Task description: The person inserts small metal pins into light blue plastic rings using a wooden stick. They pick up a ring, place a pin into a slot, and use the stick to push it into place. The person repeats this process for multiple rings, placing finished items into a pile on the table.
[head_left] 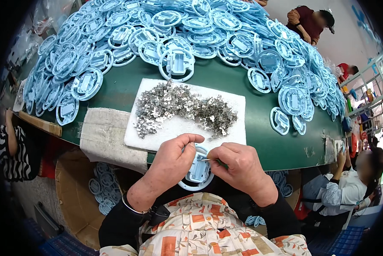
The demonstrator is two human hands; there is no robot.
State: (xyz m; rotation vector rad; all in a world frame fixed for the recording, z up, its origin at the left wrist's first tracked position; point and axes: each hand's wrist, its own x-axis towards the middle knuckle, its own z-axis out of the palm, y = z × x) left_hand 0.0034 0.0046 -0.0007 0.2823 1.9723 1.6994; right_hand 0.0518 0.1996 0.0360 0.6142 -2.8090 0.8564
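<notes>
A round light-blue plastic part [198, 169], with a ring rim and a rectangular compartment, is held in front of my body just off the table's near edge. My left hand [168, 160] grips it from the left, thumb along its upper side and index finger stretched above it. My right hand [238, 164] is closed in a pinch on a thin, shiny metal piece [205, 159] whose tip is over the compartment; its exact kind is too small to tell. Just beyond my hands, small metal clips [174, 102] lie heaped on a white foam board [238, 136].
A big pile of similar blue parts [225, 21] covers the far side of the green table [119, 83]. A grey cloth pad [106, 128] lies left of the board. Below left, a cardboard box [74, 187] contains more parts. Other people [345, 192] sit and stand around the table.
</notes>
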